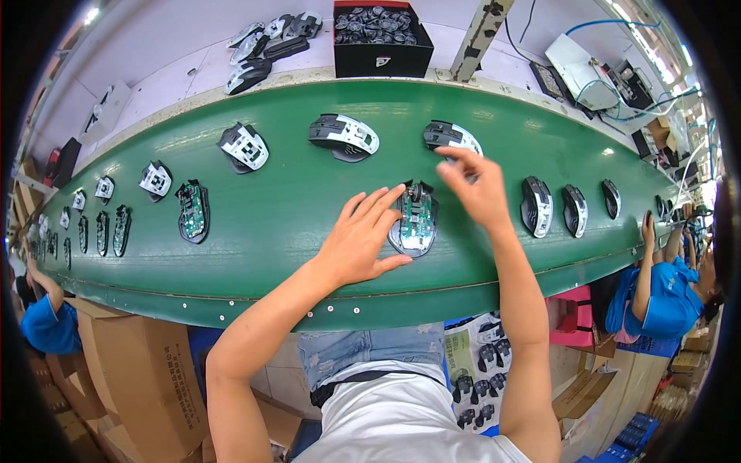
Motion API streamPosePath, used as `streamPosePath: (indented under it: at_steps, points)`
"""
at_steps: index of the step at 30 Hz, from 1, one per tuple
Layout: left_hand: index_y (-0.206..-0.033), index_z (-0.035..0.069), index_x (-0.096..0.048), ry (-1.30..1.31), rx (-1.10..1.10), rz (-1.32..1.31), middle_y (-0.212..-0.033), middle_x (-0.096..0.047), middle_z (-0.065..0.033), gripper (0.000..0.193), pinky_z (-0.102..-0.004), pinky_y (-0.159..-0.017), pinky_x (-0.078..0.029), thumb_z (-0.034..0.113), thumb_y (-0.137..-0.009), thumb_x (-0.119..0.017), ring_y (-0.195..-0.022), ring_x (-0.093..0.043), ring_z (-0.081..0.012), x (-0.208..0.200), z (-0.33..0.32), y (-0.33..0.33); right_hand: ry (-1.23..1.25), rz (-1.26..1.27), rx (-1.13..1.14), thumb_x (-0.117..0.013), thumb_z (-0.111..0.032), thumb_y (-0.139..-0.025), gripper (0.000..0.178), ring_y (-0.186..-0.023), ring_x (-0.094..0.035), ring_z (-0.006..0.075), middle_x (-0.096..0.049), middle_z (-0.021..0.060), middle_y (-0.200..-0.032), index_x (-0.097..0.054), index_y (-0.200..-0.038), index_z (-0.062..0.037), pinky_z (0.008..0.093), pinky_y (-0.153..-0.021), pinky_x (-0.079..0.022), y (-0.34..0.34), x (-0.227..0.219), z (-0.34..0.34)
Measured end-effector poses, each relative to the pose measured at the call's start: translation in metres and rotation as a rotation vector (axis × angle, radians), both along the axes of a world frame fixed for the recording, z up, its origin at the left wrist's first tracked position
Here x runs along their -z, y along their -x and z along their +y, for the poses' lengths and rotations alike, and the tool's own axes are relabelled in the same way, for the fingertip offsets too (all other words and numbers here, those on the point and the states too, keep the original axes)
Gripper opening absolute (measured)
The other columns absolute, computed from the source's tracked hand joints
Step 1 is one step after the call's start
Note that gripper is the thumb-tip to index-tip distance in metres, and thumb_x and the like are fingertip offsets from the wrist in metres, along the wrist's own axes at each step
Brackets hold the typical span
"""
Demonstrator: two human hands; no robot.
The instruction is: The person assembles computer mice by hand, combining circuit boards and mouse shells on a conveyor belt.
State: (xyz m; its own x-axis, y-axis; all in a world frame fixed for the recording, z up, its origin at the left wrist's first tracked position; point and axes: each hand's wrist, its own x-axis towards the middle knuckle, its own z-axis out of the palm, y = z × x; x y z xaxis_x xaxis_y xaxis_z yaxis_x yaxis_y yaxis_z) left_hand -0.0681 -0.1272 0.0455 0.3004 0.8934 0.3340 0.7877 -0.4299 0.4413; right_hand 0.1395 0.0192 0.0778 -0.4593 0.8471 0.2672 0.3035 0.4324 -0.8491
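An uncovered computer mouse base (417, 220) with a green circuit board lies on the green conveyor belt in front of me. My left hand (361, 235) spans its left side, fingertips at the far end and thumb at the near end, holding it against the belt. Just right of the board, my right hand (475, 189) hovers with its fingers curled together. A small dark patch shows at its fingertips, too unclear to name. Beyond that hand sits a black and white mouse top cover (455, 136), partly hidden by the fingers. Another top cover (345, 136) rests farther left.
Circuit-board bases (193, 212) and white shells (243, 147) line the belt (293, 208) to the left. Several mice (536, 207) stand at right. A black box (382, 58) of small dark parts and loose shells (248, 76) occupy the back ledge. Co-workers (668, 297) sit at both ends.
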Motion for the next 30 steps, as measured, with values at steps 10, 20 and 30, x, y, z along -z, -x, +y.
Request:
streamPosePath:
  at_steps: [10, 20, 30]
  points:
    - [-0.122, 0.002, -0.058, -0.049, -0.071, -0.035, -0.151, -0.040, -0.0238, 0.069, -0.0529, -0.113, -0.035, 0.047, -0.075, -0.083, -0.139, -0.040, -0.0435, -0.002, -0.005, 0.004, -0.300, -0.701, 0.235, -0.087, -0.053, -0.068, 0.080, -0.103, -0.064, 0.0401, -0.058, 0.0236, -0.117, -0.067, -0.120, 0.0044, 0.0455, -0.090, -0.055, -0.018, 0.002, 0.064]
    - [-0.132, 0.002, -0.054, -0.035, -0.091, -0.022, -0.151, -0.042, -0.0200, 0.073, -0.0534, -0.117, -0.031, 0.047, -0.080, -0.079, -0.143, -0.037, -0.0400, 0.005, -0.006, 0.017, 0.013, -0.475, 0.188, -0.080, -0.050, -0.078, 0.063, -0.085, -0.071, 0.0382, -0.072, 0.0230, -0.092, -0.065, -0.108, 0.0032, 0.0438, -0.078, -0.055, 0.007, -0.025, -0.068]
    - [-0.113, 0.003, -0.063, -0.153, 0.111, -0.023, -0.110, -0.057, -0.0120, 0.058, -0.0478, -0.100, -0.040, 0.045, -0.076, -0.079, -0.112, -0.054, -0.0304, 0.004, -0.019, -0.012, -0.150, -0.634, 0.313, -0.078, -0.040, -0.078, 0.079, -0.102, -0.065, 0.0436, -0.064, 0.0234, -0.117, -0.046, -0.142, -0.0085, 0.0512, -0.085, -0.053, 0.006, -0.030, -0.105]
